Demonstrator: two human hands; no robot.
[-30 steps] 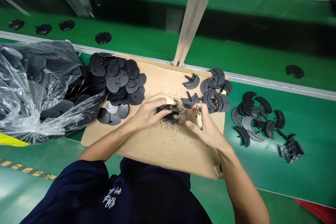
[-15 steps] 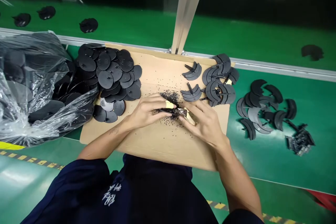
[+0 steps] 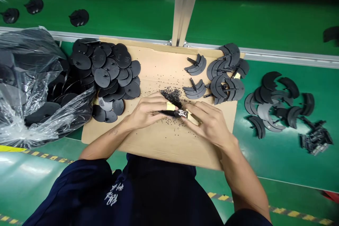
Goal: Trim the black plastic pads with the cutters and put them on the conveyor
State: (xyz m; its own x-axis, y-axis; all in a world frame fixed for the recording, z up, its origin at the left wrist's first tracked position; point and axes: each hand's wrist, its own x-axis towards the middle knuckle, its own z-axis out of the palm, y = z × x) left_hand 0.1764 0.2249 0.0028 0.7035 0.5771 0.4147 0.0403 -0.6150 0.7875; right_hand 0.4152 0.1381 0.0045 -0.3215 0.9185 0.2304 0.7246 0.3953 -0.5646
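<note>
Over the cardboard sheet, my left hand [image 3: 147, 111] pinches a thin black plastic piece [image 3: 169, 113], mostly hidden by the fingers. Yellow tape wraps one finger of that hand. My right hand [image 3: 212, 122] is closed around small nippers [image 3: 182, 113], whose metal head meets the black piece; pale yellow shows between the fingers. Just beyond the fingertips lies a heap of tiny black plastic bits [image 3: 171, 95], with loose bits scattered around it. Two curved black parts [image 3: 194, 89] with stems rest beyond my right hand.
Black discs [image 3: 102, 77] are piled at left beside a clear plastic bag [image 3: 39, 127] holding more. Stacked crescent parts [image 3: 230, 60] lie at the cardboard's [image 3: 159, 148] right; more crescents [image 3: 267, 109] and small black pieces [image 3: 316, 137] lie on the green surface. A metal post [image 3: 185, 10] stands behind.
The view has shifted slightly. Both hands stay together at the same spot, holding the nippers to the black piece; the nippers' metal head now shows a little more plainly.
</note>
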